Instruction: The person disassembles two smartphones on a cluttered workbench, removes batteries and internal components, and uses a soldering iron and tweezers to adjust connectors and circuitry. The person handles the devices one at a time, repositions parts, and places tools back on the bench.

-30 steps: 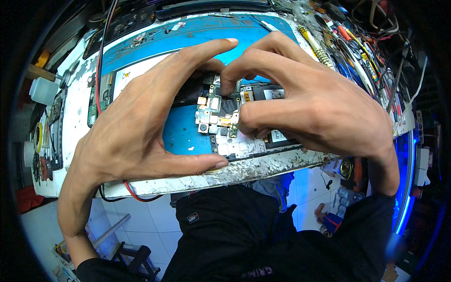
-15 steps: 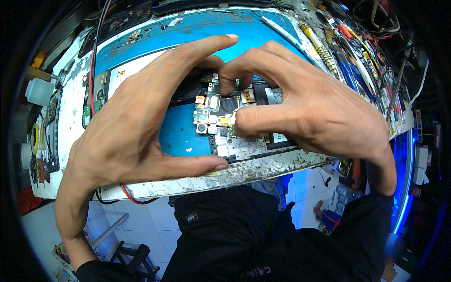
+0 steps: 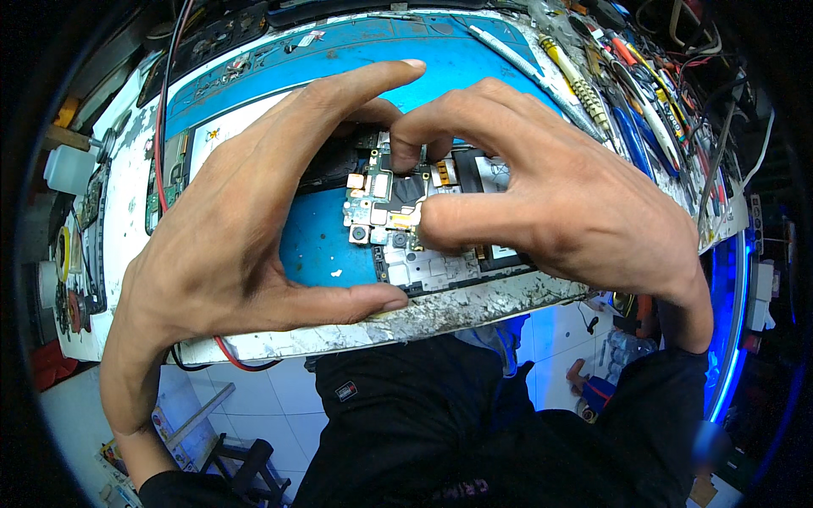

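My right hand pinches a phone circuit board between its thumb and bent fingers. The board carries small camera modules and a black patch, and it lies over the left end of an opened phone frame. My left hand arches around that end, thumb at the frame's near edge and forefinger stretched out above the far side. Its other fingers curl behind, partly hidden, seemingly bracing the frame's far edge. To the right within the frame, a battery shows partly beneath my right hand.
A blue work mat covers much of the worn white bench. Pens, tweezers and screwdrivers crowd the right side. Another opened phone part lies left, beside a red and black cable. A translucent bottle stands farther left.
The circuit board and my right hand have shifted very slightly to the left. My left hand keeps nearly the same pose.
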### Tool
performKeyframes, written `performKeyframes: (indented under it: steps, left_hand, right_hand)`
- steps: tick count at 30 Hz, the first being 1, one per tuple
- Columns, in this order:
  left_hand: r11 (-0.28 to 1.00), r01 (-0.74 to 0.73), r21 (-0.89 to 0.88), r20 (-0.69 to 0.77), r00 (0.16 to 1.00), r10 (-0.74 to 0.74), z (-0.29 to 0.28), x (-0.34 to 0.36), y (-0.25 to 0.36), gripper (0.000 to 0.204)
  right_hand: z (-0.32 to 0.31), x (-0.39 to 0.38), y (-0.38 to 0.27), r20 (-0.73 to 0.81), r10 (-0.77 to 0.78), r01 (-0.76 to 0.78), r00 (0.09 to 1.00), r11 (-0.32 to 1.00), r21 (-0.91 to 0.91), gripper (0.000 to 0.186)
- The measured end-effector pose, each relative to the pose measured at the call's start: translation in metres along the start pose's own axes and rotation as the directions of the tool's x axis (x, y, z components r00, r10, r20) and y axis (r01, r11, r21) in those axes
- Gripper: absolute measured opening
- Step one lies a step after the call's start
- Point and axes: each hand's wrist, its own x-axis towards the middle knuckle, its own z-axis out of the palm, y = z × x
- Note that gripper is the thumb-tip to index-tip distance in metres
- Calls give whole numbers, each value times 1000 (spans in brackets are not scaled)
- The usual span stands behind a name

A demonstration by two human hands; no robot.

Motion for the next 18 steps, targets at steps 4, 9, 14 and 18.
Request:
performKeyframes:
  steps: [4,9,14,18]
  left_hand:
    - [1000,-1,-13,0,1000,1,2,0,-1,117]
    - [999,-19,30,-14,1000,19,-1,1,5,105]
    - [933,-150,328,37,989,145,-3,0,20,79]
    - [938,-118,326,-35,990,137,2,-1,23,64]
  right_hand:
    - [-5,1,4,-36,71,-63,997,978,197,19]
    - [-18,-1,5,-20,72,-69,997,989,130,18]
    - [-18,-3,3,-19,16,-16,1000,1000,23,16]
    - [-15,-4,-1,-48,31,-31,998,1000,1,16]
